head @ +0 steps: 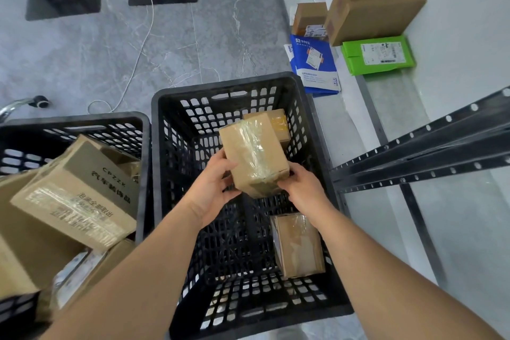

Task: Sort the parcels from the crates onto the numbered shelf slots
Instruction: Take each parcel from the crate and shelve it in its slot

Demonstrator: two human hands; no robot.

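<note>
Waiting at nine o'clock, the black slatted plastic crate (74,130) holds several brown cardboard boxes. Over the centre black crate (171,174), left hand (212,190) and right hand (303,190) both grip a tape-wrapped brown cardboard parcel (255,159); two remain inside. At two o'clock, four parcels sit on the white shelf (455,36).

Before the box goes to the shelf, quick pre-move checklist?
1. Grip: left hand and right hand both hold the taped box: ok.
2. Box lifted off the black crate floor: ok.
3. Address label readable: cannot tell, only tape shows.
4. Target slot number: cannot tell, no numbers visible.
5. Free room on shelf beside green parcel: ok.
6. Crate emptied: not ok, a flat box remains.
</note>
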